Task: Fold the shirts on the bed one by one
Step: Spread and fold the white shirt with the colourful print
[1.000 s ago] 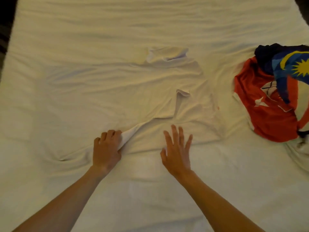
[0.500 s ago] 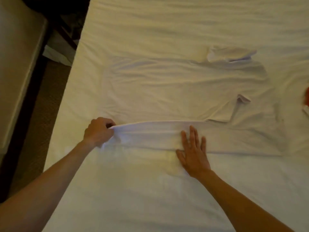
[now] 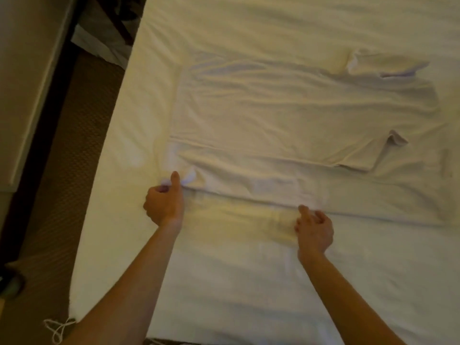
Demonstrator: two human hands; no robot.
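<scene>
Two bare hands are working at the near edge of a white short-sleeved cotton shirt (image 3: 286, 115) that is lying spread flat on the bed with the white sheet (image 3: 249, 282), its hem toward the left edge of the mattress and its collar end toward the right. The left hand (image 3: 164, 202) is gripping the near hem corner of the shirt, its fingers (image 3: 161, 189) curling into a fist around the bunched cloth and the thumb pointing up over it. The right hand (image 3: 315, 230) is resting at the near folded edge about midway along the shirt, its fingers (image 3: 305, 211) curling together; the hand is blurred, and whether they are pinching the cloth cannot be told. A long strip of the near side is lying folded over onto the body of the shirt, with one sleeve (image 3: 388, 150) folded inward and its cuff turning up. The other sleeve (image 3: 383, 66) is lying at the far side. Left of the bed, a strip of brown patterned carpet (image 3: 62, 170) is showing, with a pale piece of furniture (image 3: 25, 83) beyond it
</scene>
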